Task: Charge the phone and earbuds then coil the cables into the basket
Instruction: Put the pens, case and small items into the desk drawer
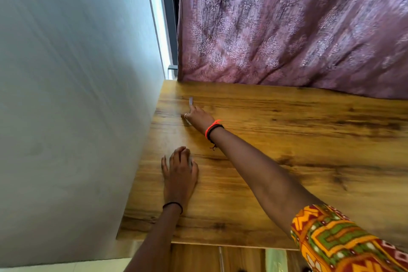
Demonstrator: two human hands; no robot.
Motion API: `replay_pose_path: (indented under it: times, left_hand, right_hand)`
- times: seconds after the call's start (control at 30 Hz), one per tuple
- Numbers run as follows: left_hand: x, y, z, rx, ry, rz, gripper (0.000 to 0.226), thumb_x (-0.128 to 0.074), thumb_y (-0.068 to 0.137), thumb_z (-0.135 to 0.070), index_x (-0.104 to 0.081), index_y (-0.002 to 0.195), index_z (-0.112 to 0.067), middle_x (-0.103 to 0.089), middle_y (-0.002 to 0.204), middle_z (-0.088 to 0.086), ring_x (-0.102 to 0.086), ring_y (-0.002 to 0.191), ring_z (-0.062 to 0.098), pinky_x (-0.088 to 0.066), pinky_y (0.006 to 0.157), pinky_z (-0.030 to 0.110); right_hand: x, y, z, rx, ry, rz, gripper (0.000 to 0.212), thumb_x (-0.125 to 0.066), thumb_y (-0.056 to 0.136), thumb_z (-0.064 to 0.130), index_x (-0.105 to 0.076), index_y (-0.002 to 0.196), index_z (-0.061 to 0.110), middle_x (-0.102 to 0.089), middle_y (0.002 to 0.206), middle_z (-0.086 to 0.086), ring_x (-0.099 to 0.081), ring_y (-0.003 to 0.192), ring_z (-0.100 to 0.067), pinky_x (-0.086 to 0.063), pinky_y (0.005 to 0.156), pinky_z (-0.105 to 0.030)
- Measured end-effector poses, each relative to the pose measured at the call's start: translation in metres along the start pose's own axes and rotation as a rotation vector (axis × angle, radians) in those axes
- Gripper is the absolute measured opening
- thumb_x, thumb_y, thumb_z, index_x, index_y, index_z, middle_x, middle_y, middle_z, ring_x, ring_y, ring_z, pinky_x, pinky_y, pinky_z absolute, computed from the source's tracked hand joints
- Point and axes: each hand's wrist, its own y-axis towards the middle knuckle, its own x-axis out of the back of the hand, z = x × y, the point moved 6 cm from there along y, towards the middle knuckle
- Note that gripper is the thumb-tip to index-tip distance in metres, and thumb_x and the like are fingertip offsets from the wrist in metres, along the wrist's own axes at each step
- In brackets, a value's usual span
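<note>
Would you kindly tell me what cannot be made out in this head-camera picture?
Head view:
- Small pale thing at the right hand's fingertip: motion-blurred and too small to identify.
- Whether the left hand covers anything: hidden by its own fingers.
- Right hand's grip: its curled fingers face away.
- Under the table: cut off by the bottom edge.

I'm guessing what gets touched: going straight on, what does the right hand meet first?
Probably the small pale thing on the table, just beyond the right hand; it's too blurred to identify.
</note>
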Motion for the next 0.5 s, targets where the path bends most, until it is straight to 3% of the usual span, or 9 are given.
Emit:
replay_pose_path:
  times: [0.13,0.27,0.4,0.5]
  left_hand:
    - [0.000,0.000,0.000,-0.008,0.022,0.008,0.033,-0.047,0.088,-0.033,-0.050,0.119,-0.023,-0.050,0.128,-0.005,-0.047,0.120,0.013,-0.028,0.110,0.046]
    - [0.000,0.000,-0.001,-0.012,0.027,0.032,0.035,-0.044,0.089,-0.035,-0.048,0.122,-0.023,-0.048,0.130,-0.006,-0.045,0.122,0.013,-0.028,0.111,0.046]
    - [0.002,-0.001,-0.001,-0.007,0.016,0.032,0.034,-0.048,0.089,-0.033,-0.048,0.121,-0.023,-0.049,0.129,-0.004,-0.047,0.120,0.014,-0.028,0.110,0.046]
    - [0.002,-0.001,-0.002,-0.015,0.016,0.040,0.035,-0.050,0.088,-0.033,-0.048,0.121,-0.022,-0.050,0.129,-0.003,-0.049,0.119,0.015,-0.029,0.109,0.048]
  right_hand:
    - [0.008,0.006,0.004,0.142,-0.169,-0.013,0.035,-0.035,0.094,0.000,-0.049,0.126,0.004,-0.042,0.128,-0.021,-0.038,0.128,-0.037,-0.047,0.086,-0.042]
    - [0.016,0.006,0.000,0.194,-0.261,-0.014,0.031,-0.040,0.095,0.016,-0.058,0.118,0.005,-0.048,0.119,-0.015,-0.047,0.115,-0.031,-0.047,0.080,-0.040]
    - [0.027,-0.007,-0.009,0.120,-0.041,-0.016,0.034,-0.042,0.096,0.026,-0.062,0.101,-0.001,-0.057,0.107,-0.018,-0.055,0.103,-0.031,-0.044,0.074,-0.040]
    - [0.028,-0.020,-0.032,-0.058,0.231,-0.082,0.015,-0.056,0.088,0.017,-0.065,0.091,0.005,-0.066,0.096,-0.013,-0.062,0.090,-0.031,-0.042,0.065,-0.034]
